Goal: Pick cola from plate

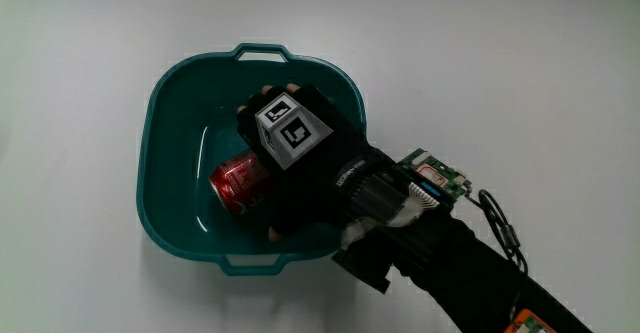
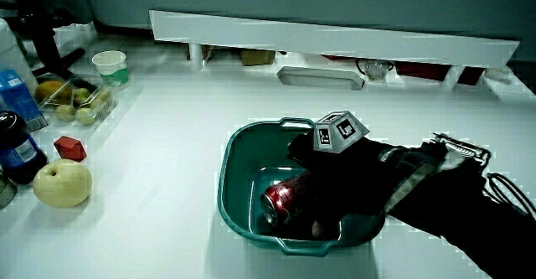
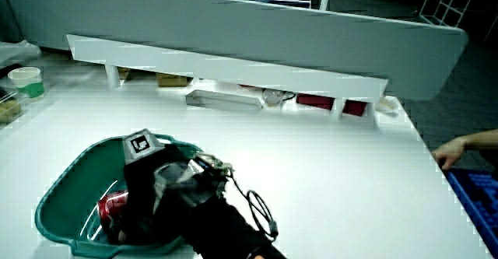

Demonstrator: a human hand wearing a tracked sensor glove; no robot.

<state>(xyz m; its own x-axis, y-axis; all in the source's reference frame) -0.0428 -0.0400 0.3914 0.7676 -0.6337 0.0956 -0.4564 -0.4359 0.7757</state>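
Spreading pale and white, the table [image 1: 80, 33] carries a teal basin [image 1: 165, 103] (a two-handled tub rather than a plate); in both side views a low partition [image 2: 335, 36] runs along the table's edge farthest from the person; an apple [image 2: 60, 184] and a paper cup [image 2: 110, 66] sit well apart from the basin; the hand [image 1: 300, 163] reaches down into the basin, fingers curled around the red cola can [image 1: 235, 181] lying on its side on the basin's floor.

Red cola can [image 1: 236, 181], lying on its side, inside teal two-handled basin [image 1: 170, 113] on white tabletop, partly covered by gloved hand [image 1: 300, 163] curled around it
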